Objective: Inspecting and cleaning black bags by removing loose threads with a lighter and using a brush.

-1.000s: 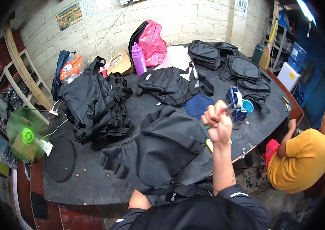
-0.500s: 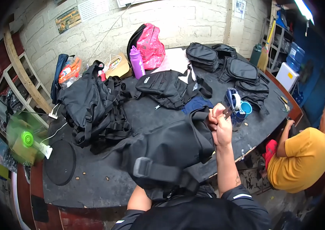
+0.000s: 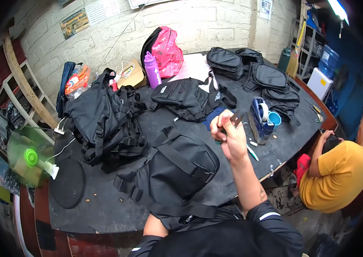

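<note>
A black bag [image 3: 177,171] with wide straps and a side-release buckle [image 3: 202,172] lies on the table close in front of me. My left forearm [image 3: 155,226] reaches beneath its near side, and the bag hides my left hand. Raised over the table to the right of the bag, my right hand [image 3: 234,141] is closed around small dark thread snips [image 3: 237,119], their two pointed blades sticking up apart. The blades touch nothing. Dark blue cloth [image 3: 214,115] lies just beyond that hand.
Black bags are piled on the table's left [image 3: 98,113], middle [image 3: 181,98] and back right [image 3: 268,77]. A purple bottle [image 3: 152,70] stands by a pink backpack [image 3: 168,51]. Right of my hand are a tape dispenser [image 3: 260,122] and pen [image 3: 252,153]. A person in yellow [image 3: 333,177] sits at right.
The bag has come down and turned, its buckled face now upward. My right hand has moved left and away from the bag, still with the snips. The pen is now uncovered.
</note>
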Tool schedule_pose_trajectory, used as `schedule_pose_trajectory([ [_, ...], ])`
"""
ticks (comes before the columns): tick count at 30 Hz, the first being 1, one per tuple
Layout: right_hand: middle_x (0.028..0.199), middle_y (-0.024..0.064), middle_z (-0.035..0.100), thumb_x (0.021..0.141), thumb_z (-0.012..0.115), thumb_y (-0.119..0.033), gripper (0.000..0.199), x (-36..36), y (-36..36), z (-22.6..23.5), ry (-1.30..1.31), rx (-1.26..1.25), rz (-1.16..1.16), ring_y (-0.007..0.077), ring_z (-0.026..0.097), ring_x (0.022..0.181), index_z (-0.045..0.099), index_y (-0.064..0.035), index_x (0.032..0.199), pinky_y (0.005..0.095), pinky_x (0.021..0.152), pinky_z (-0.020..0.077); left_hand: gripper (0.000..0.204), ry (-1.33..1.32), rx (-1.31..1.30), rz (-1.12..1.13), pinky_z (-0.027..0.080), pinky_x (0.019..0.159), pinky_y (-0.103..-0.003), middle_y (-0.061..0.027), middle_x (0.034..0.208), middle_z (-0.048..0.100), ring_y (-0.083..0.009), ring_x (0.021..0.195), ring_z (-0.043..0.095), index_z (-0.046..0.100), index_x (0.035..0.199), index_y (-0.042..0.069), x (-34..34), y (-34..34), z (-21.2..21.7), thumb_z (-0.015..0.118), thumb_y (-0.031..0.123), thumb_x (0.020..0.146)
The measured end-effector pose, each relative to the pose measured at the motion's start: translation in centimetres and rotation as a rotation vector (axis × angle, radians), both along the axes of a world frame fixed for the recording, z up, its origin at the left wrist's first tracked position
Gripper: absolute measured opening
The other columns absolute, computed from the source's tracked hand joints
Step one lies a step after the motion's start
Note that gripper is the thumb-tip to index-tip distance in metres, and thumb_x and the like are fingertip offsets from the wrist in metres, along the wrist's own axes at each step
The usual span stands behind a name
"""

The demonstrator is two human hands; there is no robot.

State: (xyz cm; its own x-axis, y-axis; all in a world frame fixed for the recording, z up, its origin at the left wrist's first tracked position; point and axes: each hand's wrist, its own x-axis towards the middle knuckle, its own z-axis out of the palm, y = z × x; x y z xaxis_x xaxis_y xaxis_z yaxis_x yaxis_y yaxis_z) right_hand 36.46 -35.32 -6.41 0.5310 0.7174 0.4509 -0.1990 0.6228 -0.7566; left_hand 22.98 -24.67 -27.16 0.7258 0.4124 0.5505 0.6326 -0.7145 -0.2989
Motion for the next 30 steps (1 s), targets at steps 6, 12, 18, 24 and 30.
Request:
schedule_pose_trajectory([
  [6,0.066,0.0054,0.052,0.094,0.051,-0.025,0.028,-3.1,0.5,0.8,-0.429,-0.140,0.086,0.0063,0.037,0.051,0.047,-0.0056,0.074,0.0210,0.051,0.0305,0.030,-0.359,0.325,-0.189,0.043,0.080,-0.033,-0.0093,0.097,0.060,-0.0235,0.087,0.058,0.051,0.109,0.006,-0.9,-0.9,9.3,0.047,0.027,0.089],
  [12,0.056,-0.0028,0.034,0.094,0.049,-0.033,0.032,3.4,3.2,-3.2,-0.023,0.029,-0.233,0.0057,0.029,0.045,0.043,-0.0073,0.075,0.0231,0.043,0.0238,0.025,-0.659,0.596,-0.389,0.045,0.072,-0.031,-0.0061,0.092,0.063,-0.0208,0.078,0.061,0.052,0.106,0.009,-2.3,-3.0,15.3,0.046,0.025,0.089],
  [18,0.057,-0.0024,0.032,0.095,0.048,-0.029,0.032,0.1,2.4,-0.7,0.014,-0.050,-0.179,0.0076,0.028,0.047,0.040,-0.0081,0.073,0.0244,0.044,0.0244,0.052,-0.385,-0.663,-0.378,0.031,0.104,-0.034,-0.0121,0.135,0.043,-0.0256,0.124,0.040,0.040,0.135,0.009,-4.9,-3.9,13.7,0.049,0.024,0.086],
  [24,0.057,-0.0052,0.035,0.093,0.053,-0.029,0.031,7.6,2.1,-4.7,0.221,-0.019,-0.149,0.0047,0.033,0.046,0.044,-0.0110,0.070,0.0216,0.041,0.0257,0.054,-0.383,-0.635,-0.449,0.033,0.101,-0.037,-0.0136,0.128,0.048,-0.0301,0.118,0.044,0.046,0.127,0.007,-6.1,-4.7,13.8,0.056,0.031,0.080],
  [30,0.069,-0.0005,0.041,0.093,0.046,-0.045,0.037,4.4,0.6,-2.4,-0.142,-0.155,-0.057,0.0048,0.033,0.053,0.045,-0.0077,0.086,0.0215,0.049,0.0290,0.062,-0.635,-0.937,-0.380,0.031,0.105,-0.038,-0.0162,0.132,0.043,-0.0299,0.125,0.039,0.043,0.131,0.007,-7.1,-3.1,11.7,0.062,0.032,0.078],
])
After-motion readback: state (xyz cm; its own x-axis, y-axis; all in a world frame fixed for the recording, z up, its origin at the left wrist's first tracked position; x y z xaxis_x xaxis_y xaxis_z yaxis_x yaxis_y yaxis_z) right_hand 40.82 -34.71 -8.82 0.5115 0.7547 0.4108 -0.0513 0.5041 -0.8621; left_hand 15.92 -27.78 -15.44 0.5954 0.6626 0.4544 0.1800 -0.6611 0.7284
